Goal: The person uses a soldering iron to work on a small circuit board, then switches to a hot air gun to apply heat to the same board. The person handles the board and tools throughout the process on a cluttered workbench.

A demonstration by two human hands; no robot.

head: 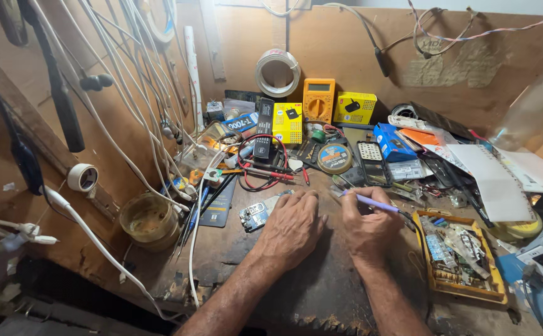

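Note:
My left hand lies palm down on the worn wooden bench, fingers curled, pressing on something hidden beneath it. Just left of it sits a small blue circuit board. My right hand grips a thin purple-handled tool, held like a pen with its tip pointing left toward my left hand's fingertips. Whatever lies between the two hands is covered by them.
Red and black probe leads, a round tin, an orange multimeter and yellow boxes crowd the back. A yellow parts tray sits right, a brown tub left. White cables hang at left.

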